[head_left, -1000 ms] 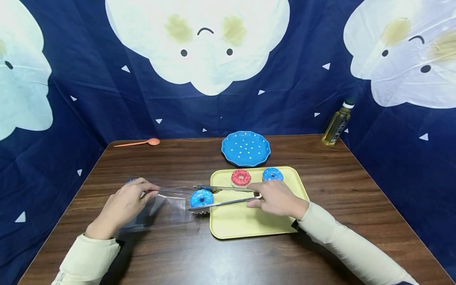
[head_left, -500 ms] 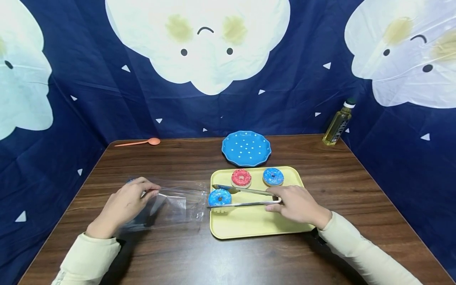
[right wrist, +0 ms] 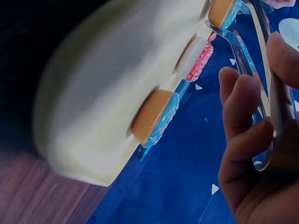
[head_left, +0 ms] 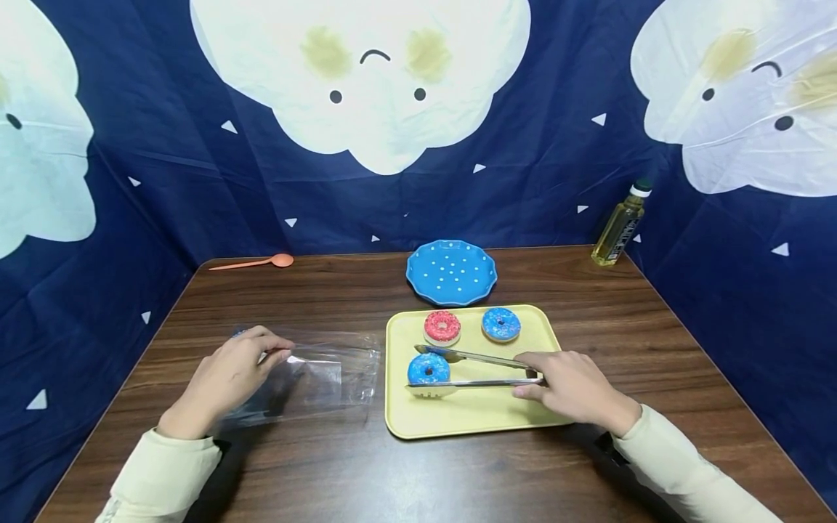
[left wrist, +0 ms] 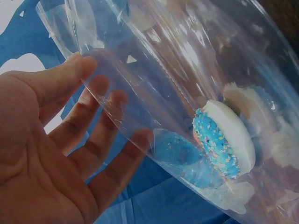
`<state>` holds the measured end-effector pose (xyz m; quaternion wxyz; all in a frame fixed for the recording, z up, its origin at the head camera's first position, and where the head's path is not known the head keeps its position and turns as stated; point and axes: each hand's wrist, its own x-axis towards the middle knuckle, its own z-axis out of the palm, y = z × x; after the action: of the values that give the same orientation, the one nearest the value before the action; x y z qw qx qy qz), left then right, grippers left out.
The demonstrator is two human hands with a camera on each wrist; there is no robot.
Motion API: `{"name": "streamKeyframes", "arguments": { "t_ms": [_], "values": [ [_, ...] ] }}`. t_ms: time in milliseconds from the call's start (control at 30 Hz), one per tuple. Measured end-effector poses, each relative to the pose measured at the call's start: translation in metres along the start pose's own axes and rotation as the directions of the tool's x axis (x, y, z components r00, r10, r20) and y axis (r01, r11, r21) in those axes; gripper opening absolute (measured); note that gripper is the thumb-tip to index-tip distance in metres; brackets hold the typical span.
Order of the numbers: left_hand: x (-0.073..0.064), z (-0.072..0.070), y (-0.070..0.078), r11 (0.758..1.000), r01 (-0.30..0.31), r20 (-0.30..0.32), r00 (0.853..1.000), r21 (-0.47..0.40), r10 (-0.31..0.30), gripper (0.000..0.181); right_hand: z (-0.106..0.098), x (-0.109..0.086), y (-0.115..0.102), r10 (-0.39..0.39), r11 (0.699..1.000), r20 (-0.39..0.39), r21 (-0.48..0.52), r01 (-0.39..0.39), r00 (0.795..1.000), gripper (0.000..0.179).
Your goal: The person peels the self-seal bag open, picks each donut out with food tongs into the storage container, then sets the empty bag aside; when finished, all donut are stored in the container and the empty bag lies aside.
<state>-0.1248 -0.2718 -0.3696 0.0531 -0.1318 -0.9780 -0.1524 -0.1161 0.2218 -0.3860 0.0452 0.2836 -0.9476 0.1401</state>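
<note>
My left hand point(head_left: 225, 381) pinches the edge of a clear plastic bag point(head_left: 353, 378) between thumb and fingers. A blue-frosted toy donut point(left wrist: 231, 135) with a white base shows inside the bag in the left wrist view. Over the yellow tray point(head_left: 471, 421), my right hand point(head_left: 572, 385) grips metal tongs point(head_left: 480, 383) near their hinged end. Between the tong tips sits a second blue donut point(head_left: 418, 367), at the tray's left part. Behind it on the tray lie a red-frosted donut point(head_left: 442, 338) and another blue donut point(head_left: 492, 325).
A blue dotted plate point(head_left: 451, 270) stands behind the tray. An orange spoon point(head_left: 282, 260) lies at the back left of the wooden table point(head_left: 314, 472). Near the back right corner is a bottle of yellow liquid point(head_left: 617, 229). Dark blue cloth with clouds surrounds the table.
My right hand has moved right with the tongs, carrying the blue donut from beside the bag's mouth to over the tray. The left hand has stayed at the bag.
</note>
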Motion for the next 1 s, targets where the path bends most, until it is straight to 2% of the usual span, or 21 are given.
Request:
{"name": "streamKeyframes", "arguments": {
  "t_ms": [433,1000],
  "values": [
    [0.000,0.001,-0.001,1.000,-0.006,-0.006,1.000,-0.001,0.006,0.017,-0.009,-0.019,0.009,0.057,0.998,0.036,0.014,-0.057,0.998,0.033],
    [0.000,0.001,0.000,1.000,-0.003,0.003,1.000,0.008,0.003,0.018,-0.013,-0.026,0.010,-0.005,1.000,0.041,0.011,0.004,0.999,0.034]
  ]
}}
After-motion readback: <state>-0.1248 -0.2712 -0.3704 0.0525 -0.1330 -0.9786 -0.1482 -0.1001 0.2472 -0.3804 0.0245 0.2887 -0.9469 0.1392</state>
